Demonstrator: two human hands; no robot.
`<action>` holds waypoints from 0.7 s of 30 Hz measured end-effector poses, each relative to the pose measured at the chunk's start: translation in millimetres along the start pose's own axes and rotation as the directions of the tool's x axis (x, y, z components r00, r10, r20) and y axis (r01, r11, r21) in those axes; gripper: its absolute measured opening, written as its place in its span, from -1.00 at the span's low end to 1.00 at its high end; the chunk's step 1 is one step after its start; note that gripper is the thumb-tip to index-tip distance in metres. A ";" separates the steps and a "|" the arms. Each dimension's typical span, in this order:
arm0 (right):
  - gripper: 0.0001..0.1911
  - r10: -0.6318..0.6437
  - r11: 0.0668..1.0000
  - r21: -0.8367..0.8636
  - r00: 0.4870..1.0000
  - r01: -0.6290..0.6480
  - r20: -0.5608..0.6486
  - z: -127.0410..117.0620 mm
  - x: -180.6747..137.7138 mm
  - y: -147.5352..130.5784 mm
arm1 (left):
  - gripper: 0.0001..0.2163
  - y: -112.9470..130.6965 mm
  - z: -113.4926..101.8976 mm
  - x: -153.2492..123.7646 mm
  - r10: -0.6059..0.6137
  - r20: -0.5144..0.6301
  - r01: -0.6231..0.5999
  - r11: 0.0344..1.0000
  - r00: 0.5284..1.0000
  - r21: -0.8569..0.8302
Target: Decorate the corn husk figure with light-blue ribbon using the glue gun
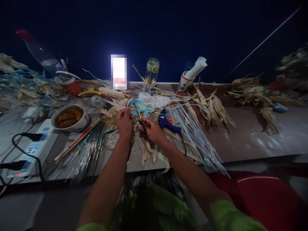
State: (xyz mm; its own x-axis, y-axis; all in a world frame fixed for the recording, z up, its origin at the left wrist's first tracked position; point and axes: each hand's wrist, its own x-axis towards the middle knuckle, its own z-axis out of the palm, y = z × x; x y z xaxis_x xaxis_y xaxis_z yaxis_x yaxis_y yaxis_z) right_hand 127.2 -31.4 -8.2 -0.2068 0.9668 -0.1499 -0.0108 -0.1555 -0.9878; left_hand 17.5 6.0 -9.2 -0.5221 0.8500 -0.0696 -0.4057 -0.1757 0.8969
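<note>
My left hand (125, 123) is closed around a small bundle of dry corn husk (111, 119) over the middle of the table (252, 141). My right hand (152, 130) grips dark-handled scissors (141, 123) whose blades point up toward the left hand's fingertips. A light blue ribbon (141, 106) lies curled just beyond both hands. Husk scraps (148, 154) litter the table under my wrists. A blue glue gun (167, 123) lies just right of my right hand.
A bowl of brown food (69, 118) and chopsticks (77, 140) sit at left, next to a power strip (31, 149). Clear glue sticks (199, 138) fan out at right. A lit phone (118, 72), a jar (152, 69), a paper cup (184, 82), a corn cob (111, 93) and husk piles (255, 93) line the back. A red chair (267, 195) stands lower right.
</note>
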 end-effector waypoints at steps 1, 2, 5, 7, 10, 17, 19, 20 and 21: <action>-0.56 0.008 1.000 -0.004 1.000 -0.008 -0.001 -0.2 -0.2 0.2 | -0.65 -0.3 -0.3 0.4 0.003 0.001 -0.003 1.000 1.000 0.006; -0.56 0.015 1.000 -0.006 1.000 -0.015 -0.002 -0.3 -0.5 0.1 | -0.64 -0.4 -0.6 0.6 0.005 -0.001 -0.005 1.000 1.000 0.010; -0.59 0.030 0.998 0.058 0.999 -0.028 -0.035 -1.0 -1.5 -3.5 | -0.63 0.0 -1.0 -0.3 -0.010 0.002 0.010 0.999 1.000 0.034; -0.57 0.025 0.988 0.156 0.998 -0.015 -0.064 -2.8 -2.1 -8.8 | -0.63 0.7 -1.1 -2.5 -0.027 0.040 0.024 0.998 0.999 0.063; -0.49 -0.017 0.962 0.271 0.994 0.046 -0.108 -8.9 -2.5 -18.8 | -0.69 1.4 -1.0 -6.7 -0.073 0.178 0.057 0.994 0.981 0.095; -0.47 -0.038 0.955 0.279 0.974 0.101 -0.223 -24.4 -1.4 -36.4 | -0.75 2.4 1.3 -9.5 -0.192 0.349 0.155 0.979 0.917 0.132; -0.48 -0.031 0.964 0.250 0.968 0.095 -0.248 -24.6 2.8 -39.3 | -0.74 4.1 2.2 -10.2 -0.220 0.361 0.173 0.972 0.906 0.159; -0.48 -0.037 0.967 0.234 0.966 0.100 -0.257 -24.0 6.1 -40.3 | -0.74 4.8 2.4 -10.7 -0.227 0.369 0.177 0.970 0.901 0.165; -0.48 -0.052 0.969 0.220 0.963 0.112 -0.263 -23.1 10.2 -41.0 | -0.74 5.3 2.5 -11.1 -0.228 0.374 0.177 0.970 0.899 0.167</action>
State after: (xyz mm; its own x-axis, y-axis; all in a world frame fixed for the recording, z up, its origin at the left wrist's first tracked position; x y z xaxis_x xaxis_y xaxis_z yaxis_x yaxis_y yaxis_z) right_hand 148.1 -10.5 29.8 0.0584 0.9928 -0.1047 -0.2493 -0.0871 -0.9645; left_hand 23.0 -3.2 -2.6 -0.0966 0.9899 -0.1041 -0.3610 0.0626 0.9305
